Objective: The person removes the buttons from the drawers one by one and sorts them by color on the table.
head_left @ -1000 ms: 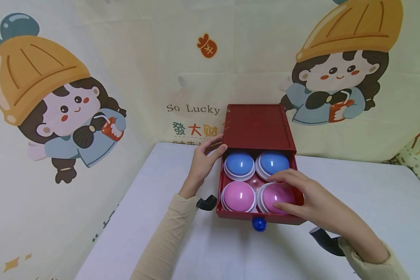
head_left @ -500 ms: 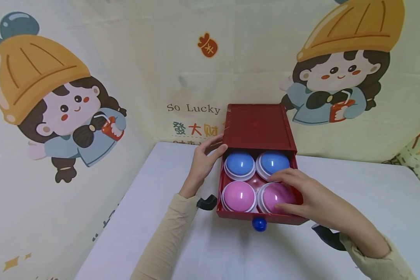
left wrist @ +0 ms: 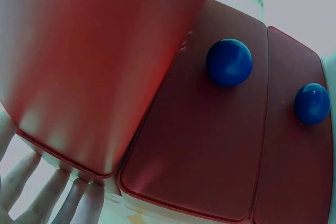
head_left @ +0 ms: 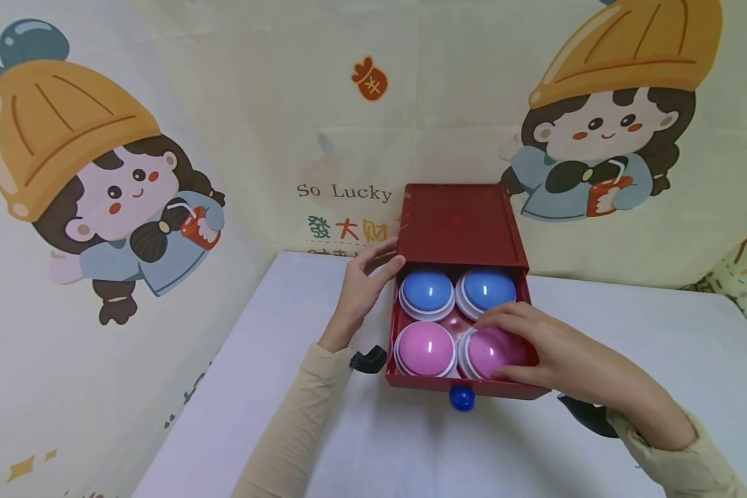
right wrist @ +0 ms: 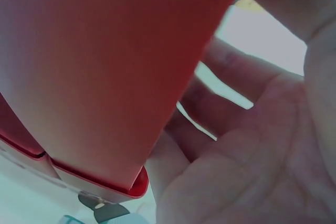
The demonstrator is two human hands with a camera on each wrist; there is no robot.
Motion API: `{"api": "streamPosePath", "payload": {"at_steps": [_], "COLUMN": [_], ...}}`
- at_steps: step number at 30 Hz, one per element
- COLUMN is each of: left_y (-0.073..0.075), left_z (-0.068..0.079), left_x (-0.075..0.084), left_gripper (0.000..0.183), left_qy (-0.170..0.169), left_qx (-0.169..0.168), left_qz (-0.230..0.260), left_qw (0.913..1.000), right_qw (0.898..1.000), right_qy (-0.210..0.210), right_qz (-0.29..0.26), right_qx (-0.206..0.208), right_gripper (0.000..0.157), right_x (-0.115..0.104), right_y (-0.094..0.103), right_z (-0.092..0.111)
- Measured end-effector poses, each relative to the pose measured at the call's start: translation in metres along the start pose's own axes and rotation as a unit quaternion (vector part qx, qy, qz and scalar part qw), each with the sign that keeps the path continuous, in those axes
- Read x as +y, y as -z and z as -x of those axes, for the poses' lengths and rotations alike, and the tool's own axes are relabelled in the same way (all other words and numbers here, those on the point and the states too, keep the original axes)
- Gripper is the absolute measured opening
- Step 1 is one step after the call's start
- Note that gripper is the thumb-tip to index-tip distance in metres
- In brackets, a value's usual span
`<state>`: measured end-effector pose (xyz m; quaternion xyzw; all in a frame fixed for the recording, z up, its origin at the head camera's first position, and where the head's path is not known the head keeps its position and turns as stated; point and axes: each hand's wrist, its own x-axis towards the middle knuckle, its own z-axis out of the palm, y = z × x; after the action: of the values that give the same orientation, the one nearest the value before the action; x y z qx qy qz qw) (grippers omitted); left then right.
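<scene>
A red drawer cabinet (head_left: 463, 225) stands with its top drawer (head_left: 429, 383) pulled out by its blue knob side. Inside are two pink domed buttons on white bases, front left (head_left: 426, 348) and front right (head_left: 488, 351), and two blue ones behind, left (head_left: 427, 290) and right (head_left: 488, 288). My right hand (head_left: 557, 349) reaches over the drawer's right wall, thumb and fingers curled round the front-right pink button. My left hand (head_left: 360, 294) rests against the cabinet's left side, its thumb at the upper front corner. In the left wrist view, straight left fingers (left wrist: 46, 195) touch the cabinet's side.
Two lower drawers, the middle one (left wrist: 194, 140) and the bottom one (left wrist: 294, 171), are shut, each with a blue knob. A white table (head_left: 324, 443) lies underneath. Behind it hangs a cartoon-printed backdrop (head_left: 324, 104). Black straps (head_left: 369, 360) show at my wrists.
The right thumb has slid slightly to the right and forward along the front-right pink button. My left hand, the cabinet and the other buttons stay where they were.
</scene>
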<state>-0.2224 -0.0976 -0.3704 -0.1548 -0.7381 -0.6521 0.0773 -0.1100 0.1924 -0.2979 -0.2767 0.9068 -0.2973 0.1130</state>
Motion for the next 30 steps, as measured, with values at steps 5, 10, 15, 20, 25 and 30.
{"api": "streamPosePath", "payload": {"at_steps": [5, 10, 15, 20, 25, 30], "left_y": [0.0003, 0.0005, 0.0, -0.0006, -0.0009, -0.0002], "left_z": [0.0005, 0.0002, -0.0002, -0.0003, -0.0006, -0.0003], "left_x": [-0.0002, -0.0006, -0.0003, 0.0, -0.0004, -0.0008], "left_gripper": [0.041, 0.041, 0.04, 0.04, 0.041, 0.041], "left_qy": [-0.001, -0.001, -0.001, -0.003, -0.007, -0.003], "left_qx": [0.001, 0.001, -0.001, 0.0, -0.002, 0.0], "left_qz": [-0.001, -0.003, -0.003, -0.002, -0.005, -0.001], "left_qw": [1.0, 1.0, 1.0, 1.0, 1.0, 1.0], "right_qw": [1.0, 0.999, 0.999, 0.999, 0.999, 0.998], "right_qy": [0.008, 0.021, 0.022, 0.021, 0.019, 0.018], "right_qz": [0.003, 0.011, 0.011, 0.008, 0.01, 0.014], "right_qx": [-0.019, -0.026, -0.032, -0.037, -0.043, -0.051], "right_gripper": [0.061, 0.057, 0.054, 0.055, 0.057, 0.064], "right_x": [0.0024, 0.0044, 0.0057, 0.0072, 0.0084, 0.0094], "right_y": [0.0038, 0.0053, 0.0058, 0.0056, 0.0056, 0.006], "right_z": [-0.0019, -0.0031, -0.0038, -0.0038, -0.0038, -0.0044]}}
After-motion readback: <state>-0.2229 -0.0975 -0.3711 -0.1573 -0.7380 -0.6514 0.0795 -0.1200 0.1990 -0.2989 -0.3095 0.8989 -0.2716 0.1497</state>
